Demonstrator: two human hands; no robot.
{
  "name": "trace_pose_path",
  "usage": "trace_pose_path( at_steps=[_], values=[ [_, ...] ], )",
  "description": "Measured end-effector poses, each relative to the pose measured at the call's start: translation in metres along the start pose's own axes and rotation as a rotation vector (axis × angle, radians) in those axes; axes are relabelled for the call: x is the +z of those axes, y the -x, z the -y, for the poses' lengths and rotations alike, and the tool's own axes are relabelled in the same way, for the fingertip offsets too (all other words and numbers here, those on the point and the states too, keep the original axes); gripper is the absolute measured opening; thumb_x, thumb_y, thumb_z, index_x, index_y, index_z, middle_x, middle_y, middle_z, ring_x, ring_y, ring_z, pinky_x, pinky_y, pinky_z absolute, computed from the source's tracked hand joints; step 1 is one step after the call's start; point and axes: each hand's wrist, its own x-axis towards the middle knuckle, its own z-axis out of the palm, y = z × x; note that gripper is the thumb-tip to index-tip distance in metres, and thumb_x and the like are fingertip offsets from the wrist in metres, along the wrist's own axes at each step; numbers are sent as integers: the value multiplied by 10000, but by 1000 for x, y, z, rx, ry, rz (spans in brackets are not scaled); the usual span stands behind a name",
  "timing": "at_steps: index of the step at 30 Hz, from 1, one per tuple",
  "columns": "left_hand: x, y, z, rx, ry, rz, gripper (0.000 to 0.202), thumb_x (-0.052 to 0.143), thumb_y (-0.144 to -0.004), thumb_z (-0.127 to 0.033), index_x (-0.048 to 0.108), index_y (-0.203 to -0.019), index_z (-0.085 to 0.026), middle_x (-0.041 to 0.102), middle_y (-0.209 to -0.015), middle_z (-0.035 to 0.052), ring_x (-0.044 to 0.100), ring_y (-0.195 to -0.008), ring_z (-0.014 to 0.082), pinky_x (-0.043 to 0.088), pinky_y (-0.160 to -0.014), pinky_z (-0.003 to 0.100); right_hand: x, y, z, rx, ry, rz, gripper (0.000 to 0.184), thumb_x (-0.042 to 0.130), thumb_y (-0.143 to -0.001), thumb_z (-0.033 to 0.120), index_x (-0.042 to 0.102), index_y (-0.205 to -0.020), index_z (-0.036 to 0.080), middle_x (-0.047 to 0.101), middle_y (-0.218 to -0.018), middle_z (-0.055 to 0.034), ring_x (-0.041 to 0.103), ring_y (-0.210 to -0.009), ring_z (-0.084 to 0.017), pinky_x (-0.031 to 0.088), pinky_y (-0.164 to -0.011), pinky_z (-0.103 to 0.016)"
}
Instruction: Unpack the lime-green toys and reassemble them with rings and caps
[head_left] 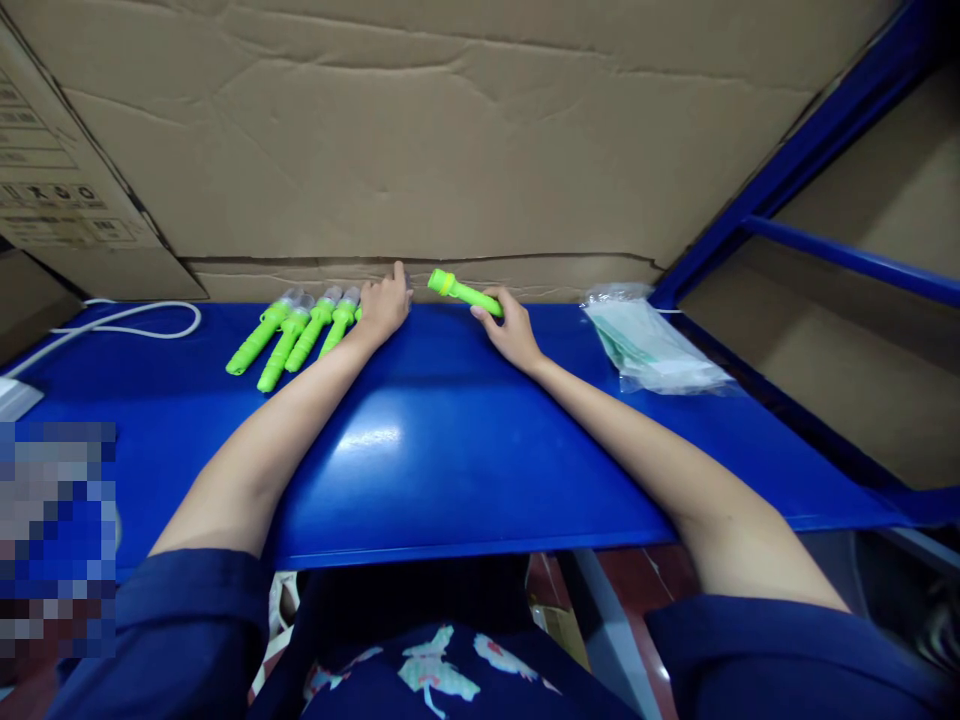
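Note:
My right hand (pixel 514 330) is closed around the lower end of a bright green flashlight-like stick (pixel 469 293). The stick tilts up to the left, and its wider green head shows no clear tip. At the left, my left hand (pixel 386 305) has its fingers bent, one pointing up. A small translucent piece, seemingly a clear plastic cap (pixel 408 284), shows at its fingertips, mostly hidden. Beside that hand lie several similar green sticks (pixel 259 340) with clear tips pointing at the back wall. My left forearm partly covers the nearest ones.
A clear plastic bag (pixel 652 340) with white and green contents lies at the right of the blue table (pixel 465 450). Cardboard (pixel 450 150) walls the back. A white cable (pixel 150 330) loops at the left. A blue metal frame (pixel 847 260) stands at the right.

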Motion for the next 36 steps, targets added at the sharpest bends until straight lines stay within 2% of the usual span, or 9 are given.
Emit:
trace_pose_path(
  at_steps=[4, 8, 11, 14, 18, 21, 25, 31, 36],
  values=[
    [-3, -10, 23, -67, 10, 83, 658, 436, -945, -304, 233, -1541, -109, 654, -1238, 257, 609, -1196, 347, 362, -1087, 564, 1, 0, 1, -8, -7, 7, 542, 467, -909, 728, 572, -1022, 208, 677, -971, -99, 613, -847, -246, 479, -789, -372],
    [0, -22, 56, -113, 135, 39, 665, 547, -874, -302, 347, -1489, -146, 687, -1126, 248, 628, -1148, 377, 335, -1069, 644, 1, 0, 3, 4, 4, 25, 546, 456, -905, 737, 575, -1013, 216, 676, -978, -102, 610, -859, -254, 481, -807, -385],
    [3, -29, 70, -67, 189, 8, 621, 601, -827, -325, 420, -1397, -160, 708, -1050, 220, 605, -1178, 387, 323, -1066, 661, 1, 0, 4, 18, 12, 34, 549, 457, -898, 745, 578, -1010, 221, 678, -977, -102, 607, -855, -256, 482, -822, -396],
    [5, -30, 71, 9, 192, 26, 573, 579, -829, -330, 426, -1354, -159, 714, -1043, 212, 618, -1158, 365, 362, -1056, 609, 1, 0, 4, 15, 14, 42, 547, 465, -896, 744, 577, -1011, 220, 675, -978, -101, 606, -859, -254, 482, -828, -394],
    [5, -28, 57, 146, 260, 122, 534, 545, -835, -337, 426, -1331, -182, 697, -1110, 206, 672, -1032, 310, 478, -946, 450, 1, 0, 4, 6, 19, 54, 571, 448, -894, 762, 572, -1013, 218, 672, -991, -104, 612, -885, -258, 481, -834, -391],
    [3, -25, 47, 241, 310, 176, 532, 544, -823, -337, 418, -1321, -198, 688, -1142, 167, 674, -1019, 276, 489, -920, 396, 1, 0, 4, -3, 21, 58, 587, 443, -890, 772, 572, -1014, 214, 674, -996, -109, 615, -888, -264, 482, -821, -394],
    [0, -26, 45, 273, 386, 233, 508, 543, -819, -319, 414, -1291, -183, 672, -1164, 169, 678, -976, 257, 505, -881, 373, 1, 1, 3, -16, 15, 61, 567, 460, -893, 756, 572, -1007, 212, 674, -979, -109, 613, -870, -263, 480, -811, -398],
    [-4, -27, 61, 219, 521, 316, 515, 586, -830, -391, 394, -1280, -227, 711, -1003, 143, 691, -650, 231, 544, -731, 390, 1, 1, 2, -23, 19, 72, 557, 454, -894, 758, 570, -995, 223, 680, -973, -105, 612, -848, -259, 487, -812, -400],
    [-6, -25, 65, 226, 526, 267, 510, 633, -826, -408, 459, -1276, -243, 712, -854, 97, 705, -704, 261, 553, -796, 428, 2, 1, 2, -23, 24, 78, 565, 455, -887, 769, 578, -996, 228, 675, -975, -104, 611, -854, -264, 489, -810, -405]
  ],
)
